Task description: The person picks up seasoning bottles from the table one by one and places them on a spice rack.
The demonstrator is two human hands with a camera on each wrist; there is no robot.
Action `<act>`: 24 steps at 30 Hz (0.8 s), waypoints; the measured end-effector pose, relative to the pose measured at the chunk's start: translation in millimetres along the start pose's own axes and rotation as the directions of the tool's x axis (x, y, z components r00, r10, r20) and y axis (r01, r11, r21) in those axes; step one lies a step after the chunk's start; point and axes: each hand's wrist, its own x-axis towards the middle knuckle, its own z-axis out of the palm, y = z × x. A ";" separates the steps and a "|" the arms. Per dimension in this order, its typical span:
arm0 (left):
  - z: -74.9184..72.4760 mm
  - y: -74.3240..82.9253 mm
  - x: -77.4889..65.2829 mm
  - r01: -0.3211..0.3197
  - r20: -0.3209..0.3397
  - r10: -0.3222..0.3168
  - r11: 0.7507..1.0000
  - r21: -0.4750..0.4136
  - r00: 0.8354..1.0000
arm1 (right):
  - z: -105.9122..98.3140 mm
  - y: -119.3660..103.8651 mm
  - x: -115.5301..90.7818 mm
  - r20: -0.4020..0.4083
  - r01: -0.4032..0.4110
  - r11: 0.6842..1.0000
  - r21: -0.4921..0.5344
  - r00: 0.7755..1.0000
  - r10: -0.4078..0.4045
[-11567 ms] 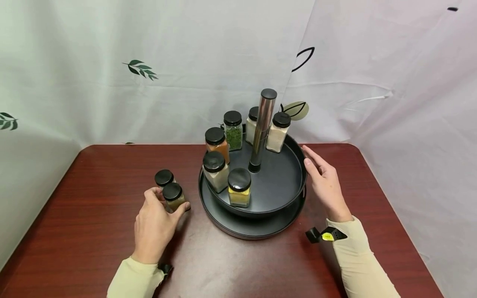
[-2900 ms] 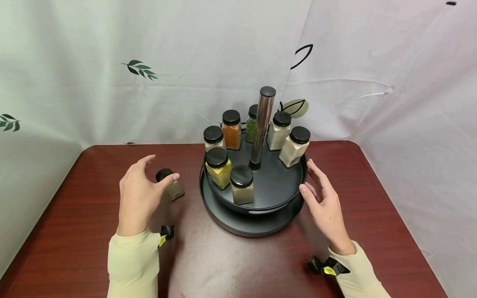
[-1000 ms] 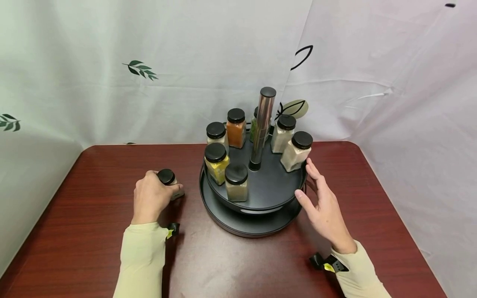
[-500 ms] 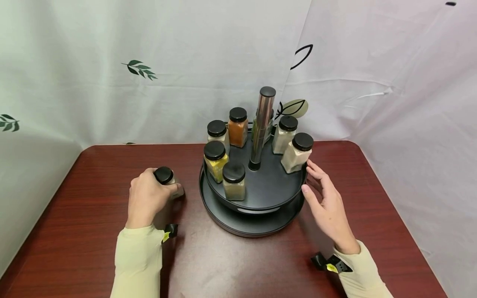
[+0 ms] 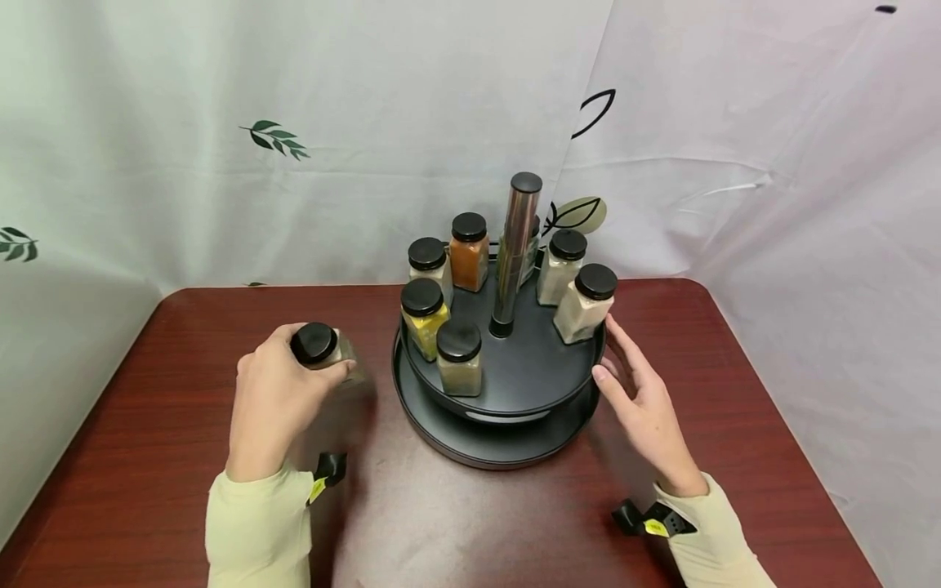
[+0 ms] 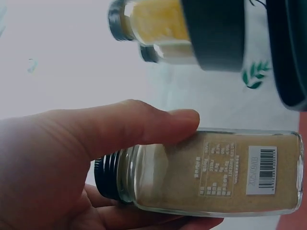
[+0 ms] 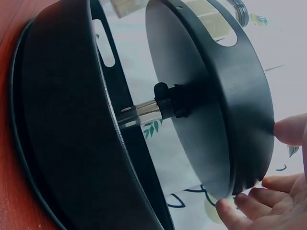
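My left hand (image 5: pixel 275 392) grips a square glass spice jar (image 6: pixel 225 177) with a black lid and light brown powder, thumb along one side and fingers under the other. In the head view the jar is held upright above the left part of the table. A black two-tier turntable (image 5: pixel 544 367) stands in the middle. On its upper tier several similar jars ring the pole, among them a yellow jar (image 5: pixel 425 328) and an orange jar (image 5: pixel 469 263). My right hand (image 5: pixel 643 400) touches the upper tier's right rim, thumb and fingertips spread along its wall (image 7: pixel 249 110).
The lower tier (image 5: pixel 485 457) shows below the upper one. A metal pole (image 5: pixel 517 245) rises through the centre and partly hides a jar behind it. A white curtain (image 5: pixel 367 147) hangs at the back of the reddish-brown table (image 5: pixel 441 531).
One jar has gone from the table onto the turntable's front, and the upper tier has turned clockwise. My left hand has since gripped the remaining table jar and lifted it. My right hand stays at the rim.
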 end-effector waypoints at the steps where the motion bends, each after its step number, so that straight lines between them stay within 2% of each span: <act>1: -2.1 2.2 -1.7 -0.002 -0.003 0.002 1.000 -0.004 1.000 | -0.9 4.5 -0.3 0.005 0.001 1.000 0.007 1.000 -0.001; 6: -11.6 10.8 -9.5 -0.020 -0.043 0.019 1.000 -0.024 0.999 | -2.7 9.9 -0.9 0.024 -0.014 1.000 -0.007 1.000 0.014; 17: -27.1 22.2 -24.4 -0.058 -0.096 0.057 0.998 -0.011 0.994 | 1.8 -20.2 -1.0 0.058 -0.059 0.997 -0.051 0.996 0.062; 24: -33.9 30.0 -35.1 -0.129 -0.126 0.121 0.990 -0.055 0.985 | -2.3 -10.0 -2.1 0.069 -0.081 0.996 -0.035 0.994 0.084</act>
